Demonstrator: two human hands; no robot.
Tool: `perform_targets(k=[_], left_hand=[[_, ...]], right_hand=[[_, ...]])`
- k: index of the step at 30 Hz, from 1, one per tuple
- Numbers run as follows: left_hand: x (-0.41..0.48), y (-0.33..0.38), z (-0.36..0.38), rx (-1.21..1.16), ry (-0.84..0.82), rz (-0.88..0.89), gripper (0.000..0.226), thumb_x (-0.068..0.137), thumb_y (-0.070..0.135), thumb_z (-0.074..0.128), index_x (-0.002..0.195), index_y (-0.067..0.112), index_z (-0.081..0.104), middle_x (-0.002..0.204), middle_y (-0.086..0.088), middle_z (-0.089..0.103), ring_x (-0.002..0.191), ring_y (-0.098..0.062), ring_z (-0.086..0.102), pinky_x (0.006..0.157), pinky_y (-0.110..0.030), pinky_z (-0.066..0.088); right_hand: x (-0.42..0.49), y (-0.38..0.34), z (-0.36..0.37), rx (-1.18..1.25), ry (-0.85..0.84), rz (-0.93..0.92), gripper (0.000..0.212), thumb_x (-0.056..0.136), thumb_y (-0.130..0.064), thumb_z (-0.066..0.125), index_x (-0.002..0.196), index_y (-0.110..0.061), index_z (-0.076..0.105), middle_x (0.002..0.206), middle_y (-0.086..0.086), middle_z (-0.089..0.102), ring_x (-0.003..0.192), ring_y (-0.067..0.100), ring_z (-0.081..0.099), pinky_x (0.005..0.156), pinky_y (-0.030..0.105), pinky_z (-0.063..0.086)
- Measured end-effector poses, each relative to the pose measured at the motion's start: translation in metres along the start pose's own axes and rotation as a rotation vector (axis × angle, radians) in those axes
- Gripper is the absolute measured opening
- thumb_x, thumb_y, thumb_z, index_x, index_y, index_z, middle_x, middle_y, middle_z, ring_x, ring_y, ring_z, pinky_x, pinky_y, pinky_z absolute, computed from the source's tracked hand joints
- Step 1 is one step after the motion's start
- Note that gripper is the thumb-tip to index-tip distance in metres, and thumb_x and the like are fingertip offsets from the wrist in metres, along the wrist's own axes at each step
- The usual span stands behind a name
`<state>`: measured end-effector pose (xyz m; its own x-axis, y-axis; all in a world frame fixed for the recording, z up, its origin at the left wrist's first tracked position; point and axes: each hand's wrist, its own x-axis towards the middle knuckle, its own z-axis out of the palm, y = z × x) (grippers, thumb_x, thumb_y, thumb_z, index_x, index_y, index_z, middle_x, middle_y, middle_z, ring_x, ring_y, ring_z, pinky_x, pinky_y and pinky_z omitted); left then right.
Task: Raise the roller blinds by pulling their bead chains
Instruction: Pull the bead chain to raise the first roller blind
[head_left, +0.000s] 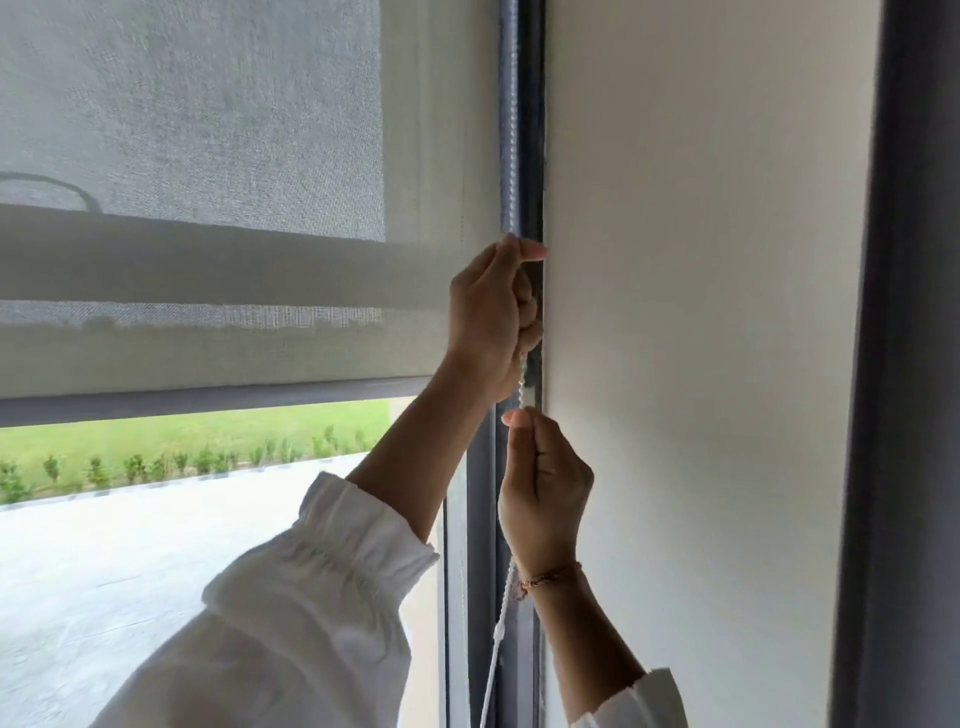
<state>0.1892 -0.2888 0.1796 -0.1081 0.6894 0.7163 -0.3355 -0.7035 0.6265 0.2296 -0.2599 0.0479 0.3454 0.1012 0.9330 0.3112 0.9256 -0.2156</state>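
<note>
A grey mesh roller blind (208, 130) covers the upper window on the left; its dark bottom bar (208, 400) hangs across the middle, with grass and pavement showing below it. A white bead chain (513, 130) runs down the dark window frame at the blind's right edge. My left hand (493, 317) is closed around the chain, higher up. Just beneath it my right hand (545, 483) pinches the same chain between thumb and fingers. The chain hangs loose below my right wrist, with a white connector (500, 631) on it.
A second, plain white roller blind (701, 312) hangs fully down on the right, bounded by a dark frame post (904, 364). The dark window frame (530, 156) separates the two blinds. My white sleeves fill the lower part of the view.
</note>
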Motion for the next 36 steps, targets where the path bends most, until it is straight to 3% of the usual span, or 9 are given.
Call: perform_targets(k=[3,5,9,18,21,23,27,32,36], left_hand=[[-0.001,-0.007,0.000,0.030,0.032,0.107,0.033,0.098,0.022,0.037,0.071,0.015,0.055,0.037,0.008,0.032,0.029,-0.003,0.021,0.032,-0.012,0.016],[0.000,-0.009,-0.004,0.078,0.046,0.153,0.032,0.098,0.021,0.037,0.070,0.016,0.053,0.037,0.008,0.030,0.029,-0.004,0.020,0.032,-0.013,0.017],[-0.007,-0.022,-0.007,0.215,0.046,0.203,0.033,0.097,0.015,0.036,0.068,0.017,0.052,0.034,0.007,0.033,0.029,-0.003,0.024,0.033,-0.015,0.020],[-0.060,-0.078,-0.031,0.367,0.012,0.107,0.037,0.097,0.023,0.038,0.064,0.030,0.052,0.037,0.011,0.033,0.033,-0.003,0.025,0.038,-0.018,0.021],[-0.075,-0.086,-0.039,0.387,0.018,0.087,0.038,0.097,0.022,0.039,0.063,0.033,0.053,0.039,0.011,0.034,0.036,-0.003,0.025,0.040,-0.020,0.021],[-0.080,-0.089,-0.039,0.383,0.015,0.083,0.041,0.097,0.023,0.039,0.060,0.035,0.054,0.039,0.010,0.034,0.037,-0.005,0.025,0.040,-0.021,0.021],[-0.068,-0.083,-0.043,0.125,0.015,-0.043,0.053,0.098,0.022,0.034,0.050,0.034,0.054,0.040,0.011,0.033,0.035,-0.002,0.024,0.037,-0.015,0.023],[-0.024,-0.048,-0.054,0.029,0.118,0.026,0.037,0.099,0.025,0.026,0.087,0.016,0.060,0.073,0.003,0.063,0.063,-0.010,0.062,0.065,-0.027,0.050],[0.001,-0.006,-0.035,0.022,0.050,0.044,0.028,0.098,0.017,0.032,0.109,0.008,0.056,0.102,-0.008,0.064,0.092,-0.020,0.064,0.086,-0.027,0.052]], right_hand=[[0.017,0.007,-0.004,0.147,-0.006,0.275,0.039,0.086,-0.034,0.044,0.074,-0.004,0.066,0.058,-0.006,0.057,0.053,-0.003,0.049,0.057,0.008,0.038],[0.038,0.010,-0.005,0.283,0.020,0.519,0.042,0.085,-0.039,0.041,0.084,-0.004,0.065,0.075,0.003,0.065,0.066,0.002,0.057,0.067,0.022,0.049],[0.087,-0.007,-0.002,0.403,-0.017,0.608,0.024,0.096,-0.025,0.039,0.097,-0.017,0.061,0.105,0.008,0.065,0.098,0.021,0.063,0.093,0.042,0.050],[0.152,-0.046,0.014,0.568,-0.258,0.666,0.017,0.093,-0.008,0.045,0.085,-0.010,0.059,0.081,0.008,0.062,0.073,0.019,0.064,0.076,0.033,0.055],[0.152,-0.044,0.024,0.529,-0.275,0.720,0.014,0.093,-0.016,0.049,0.084,-0.013,0.059,0.064,0.001,0.057,0.042,0.008,0.048,0.044,0.022,0.046],[0.147,-0.042,0.031,0.474,-0.219,0.690,0.021,0.093,-0.024,0.049,0.079,-0.017,0.063,0.050,-0.006,0.043,0.036,0.006,0.031,0.038,0.019,0.028],[0.140,-0.041,0.040,0.288,-0.072,0.405,0.031,0.088,-0.033,0.048,0.061,-0.028,0.062,0.038,-0.022,0.044,0.051,0.002,0.040,0.063,0.032,0.036],[0.124,-0.042,0.023,0.174,0.003,0.269,0.026,0.093,-0.019,0.048,0.076,-0.014,0.067,0.048,-0.023,0.045,0.047,-0.004,0.046,0.059,0.016,0.037],[0.075,-0.029,0.015,0.118,0.019,0.236,0.028,0.089,-0.021,0.047,0.078,-0.004,0.066,0.054,-0.008,0.054,0.051,0.005,0.049,0.050,0.011,0.032]])
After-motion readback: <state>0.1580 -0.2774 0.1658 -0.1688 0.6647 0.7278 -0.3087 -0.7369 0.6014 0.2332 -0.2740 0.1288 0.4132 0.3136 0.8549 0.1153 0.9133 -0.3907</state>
